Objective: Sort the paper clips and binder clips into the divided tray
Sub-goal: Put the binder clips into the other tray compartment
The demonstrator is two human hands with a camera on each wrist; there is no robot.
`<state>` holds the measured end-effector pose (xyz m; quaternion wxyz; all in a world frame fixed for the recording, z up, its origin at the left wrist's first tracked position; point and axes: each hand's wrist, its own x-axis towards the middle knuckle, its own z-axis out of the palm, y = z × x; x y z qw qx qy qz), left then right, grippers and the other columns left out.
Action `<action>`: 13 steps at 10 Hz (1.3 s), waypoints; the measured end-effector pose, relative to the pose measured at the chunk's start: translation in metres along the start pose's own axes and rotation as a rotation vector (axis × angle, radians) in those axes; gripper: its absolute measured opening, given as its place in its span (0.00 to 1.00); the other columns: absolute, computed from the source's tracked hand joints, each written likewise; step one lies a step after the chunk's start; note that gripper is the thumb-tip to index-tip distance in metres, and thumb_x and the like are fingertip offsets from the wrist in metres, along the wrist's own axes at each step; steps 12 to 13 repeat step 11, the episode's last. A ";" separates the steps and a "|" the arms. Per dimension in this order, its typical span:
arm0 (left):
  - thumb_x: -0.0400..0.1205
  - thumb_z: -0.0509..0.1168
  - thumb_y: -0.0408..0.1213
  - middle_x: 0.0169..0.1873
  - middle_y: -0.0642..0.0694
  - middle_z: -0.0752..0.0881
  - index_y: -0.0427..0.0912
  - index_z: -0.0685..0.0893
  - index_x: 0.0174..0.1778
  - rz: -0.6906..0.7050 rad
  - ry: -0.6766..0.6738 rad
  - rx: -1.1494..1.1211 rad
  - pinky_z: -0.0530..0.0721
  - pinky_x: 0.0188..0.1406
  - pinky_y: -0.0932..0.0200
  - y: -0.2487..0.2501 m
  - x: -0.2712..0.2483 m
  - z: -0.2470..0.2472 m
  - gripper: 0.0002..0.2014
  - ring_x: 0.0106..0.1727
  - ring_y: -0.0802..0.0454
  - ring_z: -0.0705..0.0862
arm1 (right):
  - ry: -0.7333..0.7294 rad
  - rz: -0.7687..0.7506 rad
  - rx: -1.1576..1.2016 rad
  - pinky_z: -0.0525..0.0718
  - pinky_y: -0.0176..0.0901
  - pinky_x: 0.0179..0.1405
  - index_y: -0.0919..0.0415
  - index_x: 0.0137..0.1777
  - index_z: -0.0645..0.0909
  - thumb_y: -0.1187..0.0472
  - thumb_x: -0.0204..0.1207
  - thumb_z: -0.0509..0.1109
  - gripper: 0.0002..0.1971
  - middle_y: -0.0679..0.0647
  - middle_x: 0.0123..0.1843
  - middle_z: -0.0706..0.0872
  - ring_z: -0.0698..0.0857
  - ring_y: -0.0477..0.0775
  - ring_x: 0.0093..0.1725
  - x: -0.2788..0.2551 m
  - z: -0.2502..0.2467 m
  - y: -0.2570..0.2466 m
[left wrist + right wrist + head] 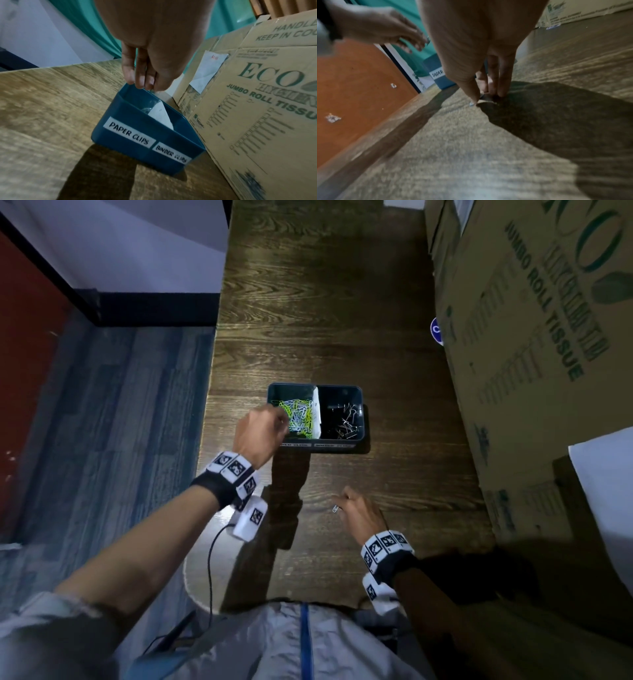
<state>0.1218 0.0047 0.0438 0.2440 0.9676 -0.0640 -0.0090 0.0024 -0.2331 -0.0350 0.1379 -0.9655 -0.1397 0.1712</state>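
Observation:
A dark blue divided tray (318,445) stands mid-table, labelled PAPER CLIPS and BINDER CLIPS (137,121). Its left half holds green, white and blue paper clips (299,416). Black binder clips (346,421) fill the right half, behind a white paper divider (317,416). My left hand (279,422) hangs over the paper-clip half, fingers pointing down (145,85). In the right wrist view a small clip shows at the left hand's (421,42) fingertips. My right hand (342,505) is down on the table, thumb and fingers closing on a white paper clip (336,508) (471,104).
Large cardboard boxes (534,337) (257,108) wall off the table's right side, close to the tray. The wooden table (325,302) ends at a left edge (209,405) beside my left arm, with blue floor below.

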 end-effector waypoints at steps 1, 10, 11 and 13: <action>0.81 0.63 0.34 0.34 0.46 0.88 0.45 0.87 0.42 -0.037 0.003 0.059 0.83 0.33 0.53 -0.001 0.016 -0.005 0.08 0.35 0.45 0.86 | 0.026 -0.019 -0.034 0.87 0.48 0.43 0.56 0.56 0.90 0.74 0.68 0.77 0.18 0.57 0.56 0.85 0.87 0.58 0.50 0.000 0.005 -0.002; 0.71 0.66 0.56 0.36 0.48 0.88 0.57 0.78 0.48 -0.306 -1.016 0.377 0.78 0.31 0.52 -0.207 -0.349 0.101 0.13 0.35 0.48 0.87 | 0.268 0.029 0.296 0.89 0.50 0.39 0.59 0.39 0.82 0.70 0.75 0.72 0.07 0.51 0.40 0.84 0.84 0.51 0.37 0.080 -0.098 -0.081; 0.70 0.67 0.50 0.34 0.44 0.87 0.55 0.83 0.44 -0.271 -1.107 0.438 0.74 0.28 0.50 -0.196 -0.351 0.111 0.09 0.33 0.43 0.86 | 0.347 0.015 0.311 0.88 0.51 0.37 0.61 0.39 0.84 0.71 0.74 0.71 0.06 0.55 0.40 0.86 0.85 0.56 0.37 0.112 -0.119 -0.092; 0.70 0.67 0.50 0.34 0.44 0.87 0.55 0.83 0.44 -0.271 -1.107 0.438 0.74 0.28 0.50 -0.196 -0.351 0.111 0.09 0.33 0.43 0.86 | 0.347 0.015 0.311 0.88 0.51 0.37 0.61 0.39 0.84 0.71 0.74 0.71 0.06 0.55 0.40 0.86 0.85 0.56 0.37 0.112 -0.119 -0.092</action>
